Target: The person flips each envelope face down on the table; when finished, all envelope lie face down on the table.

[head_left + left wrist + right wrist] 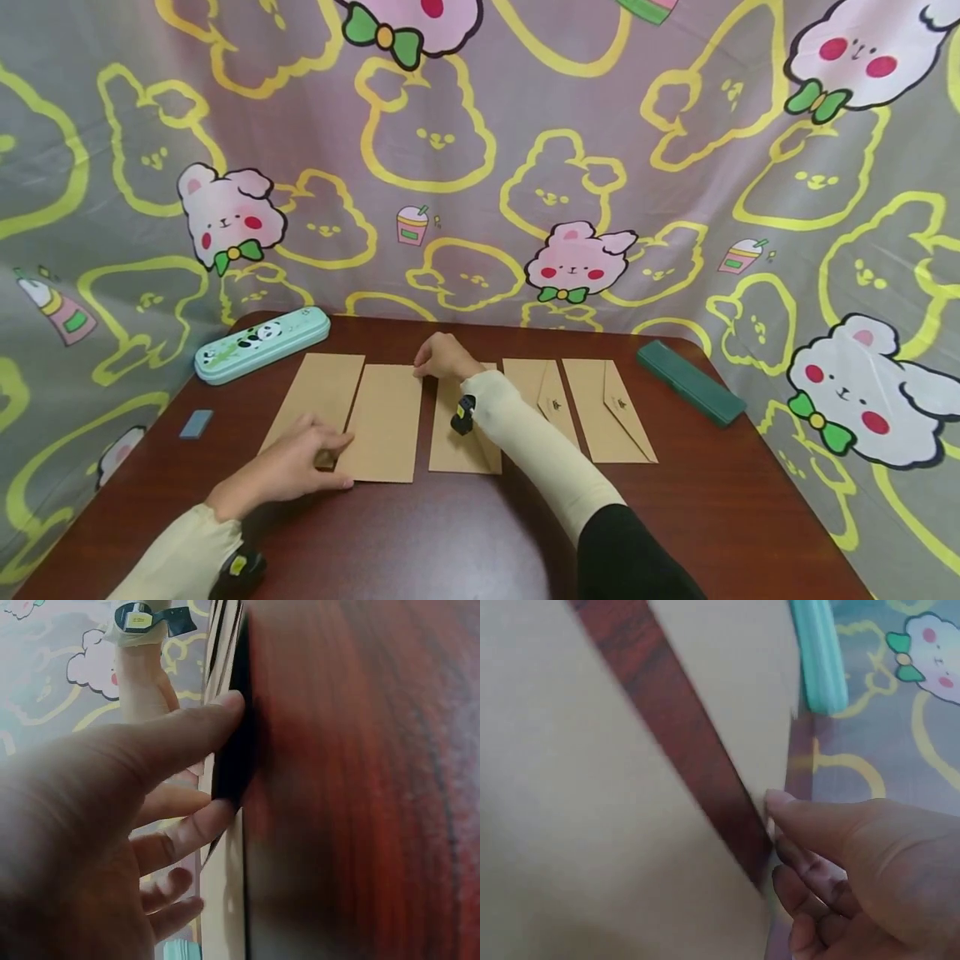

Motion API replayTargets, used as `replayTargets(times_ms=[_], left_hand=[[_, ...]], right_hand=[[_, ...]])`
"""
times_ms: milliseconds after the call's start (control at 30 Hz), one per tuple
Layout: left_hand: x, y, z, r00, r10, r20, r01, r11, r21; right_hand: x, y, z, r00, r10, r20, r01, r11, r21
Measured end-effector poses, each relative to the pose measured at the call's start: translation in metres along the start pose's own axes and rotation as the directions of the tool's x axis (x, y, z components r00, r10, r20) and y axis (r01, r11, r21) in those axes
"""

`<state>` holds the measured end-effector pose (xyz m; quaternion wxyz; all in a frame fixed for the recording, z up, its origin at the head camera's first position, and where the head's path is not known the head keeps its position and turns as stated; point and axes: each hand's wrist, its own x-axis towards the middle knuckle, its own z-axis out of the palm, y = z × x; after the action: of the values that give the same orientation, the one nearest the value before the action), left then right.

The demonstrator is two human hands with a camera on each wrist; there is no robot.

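Several brown paper envelopes lie in a row on the dark wooden table. My left hand holds the second envelope from the left by its near left corner, thumb at the near edge and fingers along the left edge. In the left wrist view that side is raised over the table, with a dark gap beneath. My right hand pinches the same envelope's far right corner between thumb and finger. Its plain face is up. The leftmost envelope is also plain, partly hidden by my left hand; my right forearm covers part of the middle envelope.
Two flap-up envelopes lie on the right, one at its far end. A mint panda pencil case and a small blue block are on the left. A dark green case sits at the right. A patterned curtain hangs behind.
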<state>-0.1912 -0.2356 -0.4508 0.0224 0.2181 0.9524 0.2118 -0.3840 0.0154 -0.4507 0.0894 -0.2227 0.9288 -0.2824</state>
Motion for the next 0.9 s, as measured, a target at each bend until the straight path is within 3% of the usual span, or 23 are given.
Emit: replayTargets(times_ms=[167, 267, 400, 567, 767, 900], left_hand=[[0.003, 0.005, 0.002, 0.999, 0.038, -0.002, -0.038, 0.997, 0.068], [0.007, 0.012, 0.003, 0.996, 0.082, -0.025, -0.081, 0.995, 0.057], [0.022, 0.033, 0.011, 0.989, 0.136, -0.05, -0.134, 0.99, 0.042], [0.052, 0.07, 0.022, 0.989, 0.146, 0.04, -0.147, 0.989, 0.027], [0.088, 0.102, 0.04, 0.975, 0.175, 0.133, -0.178, 0.984, 0.009], [0.098, 0.115, 0.051, 0.973, 0.186, 0.137, -0.197, 0.978, 0.069]], right_hand=[[-0.006, 0.006, -0.007, 0.997, -0.078, 0.006, 0.078, 0.996, -0.046], [-0.015, 0.015, -0.025, 0.994, -0.111, -0.002, 0.111, 0.993, -0.049], [-0.032, 0.037, -0.058, 0.999, -0.034, -0.025, 0.032, 0.996, -0.08], [-0.041, 0.061, -0.076, 0.991, 0.136, -0.014, -0.137, 0.982, -0.131], [-0.042, 0.073, -0.072, 0.99, 0.142, -0.024, -0.143, 0.956, -0.256], [-0.043, 0.08, -0.069, 0.991, 0.135, -0.026, -0.136, 0.947, -0.292]])
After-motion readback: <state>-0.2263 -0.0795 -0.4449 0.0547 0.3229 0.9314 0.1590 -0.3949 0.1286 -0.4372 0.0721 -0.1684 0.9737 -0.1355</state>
